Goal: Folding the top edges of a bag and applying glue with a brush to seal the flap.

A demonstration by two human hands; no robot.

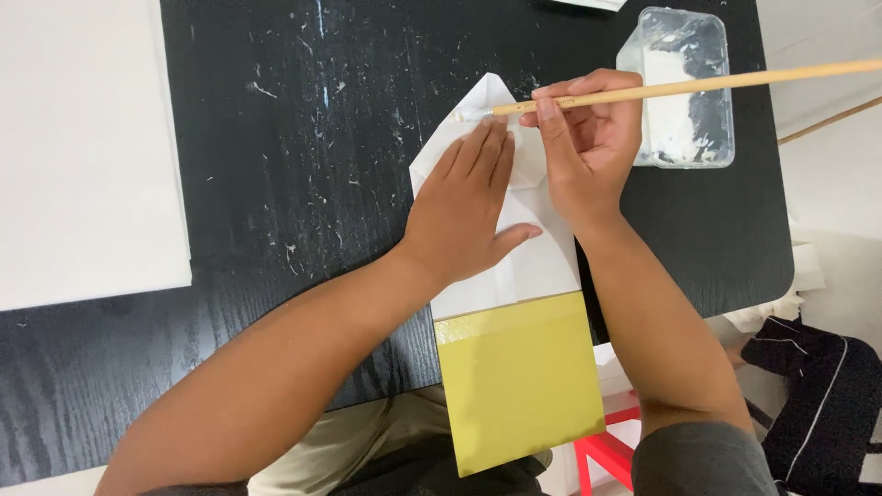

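Note:
A folded sheet of paper (537,266), white on its upper part and yellow-green (519,386) on the lower part, lies on a black table (303,165) and hangs over its near edge. My left hand (469,207) lies flat on the white folded part, pressing it down. My right hand (588,138) grips a long wooden-handled brush (698,84), whose tip touches the paper's upper folded flap near my left fingertips.
A clear plastic tub (684,92) with white paste stands at the table's far right. A large white sheet (83,147) covers the left side. A red stool frame (606,450) and a dark bag (818,395) sit below the table edge at right.

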